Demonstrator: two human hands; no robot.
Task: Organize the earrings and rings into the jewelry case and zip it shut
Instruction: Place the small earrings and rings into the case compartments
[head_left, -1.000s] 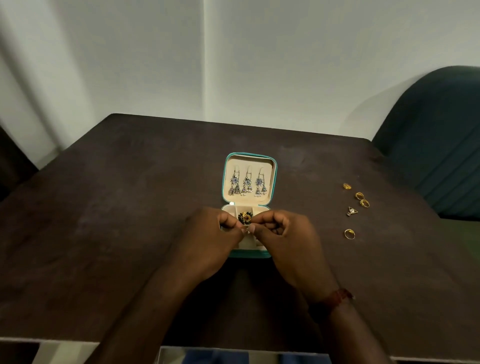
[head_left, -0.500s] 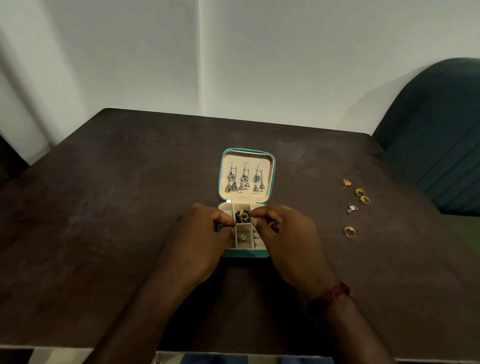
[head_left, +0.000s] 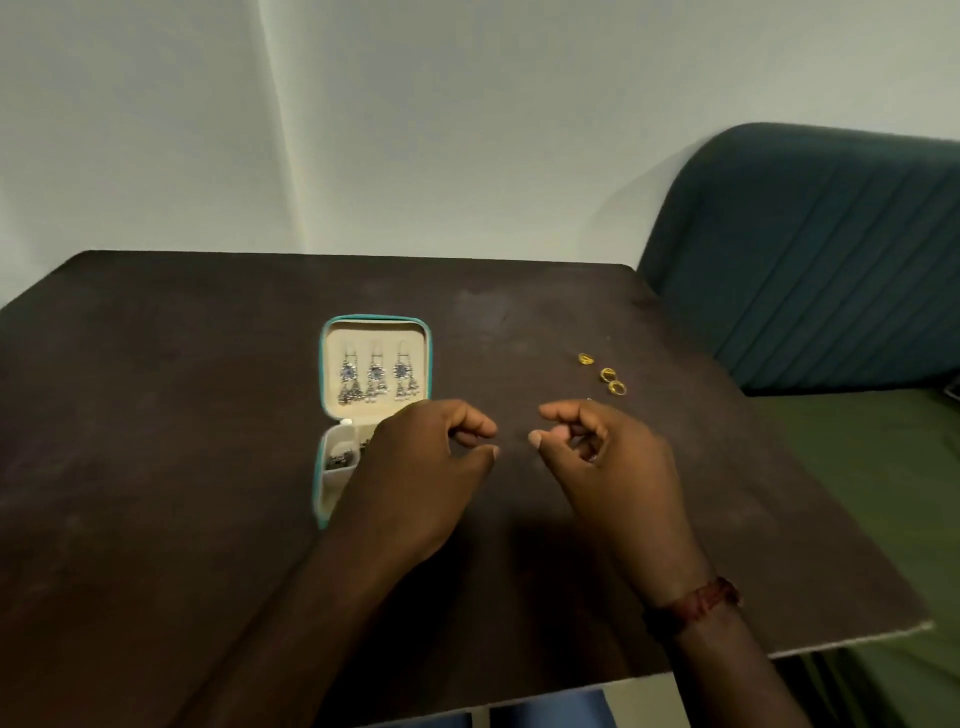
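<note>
Left hand (head_left: 423, 467) and right hand (head_left: 610, 467) are hovering loosely curled, empty; pinching one ring (head_left: 616, 387) at a time into the open case (head_left: 374, 318) is looking safest

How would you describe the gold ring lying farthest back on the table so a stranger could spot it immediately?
On the dark table, look right of the open teal jewelry case, toward the green chair, where three gold rings lie in a slanting row. It is the far ring at the row's left end, set apart, while the other two rings sit close together.
</note>
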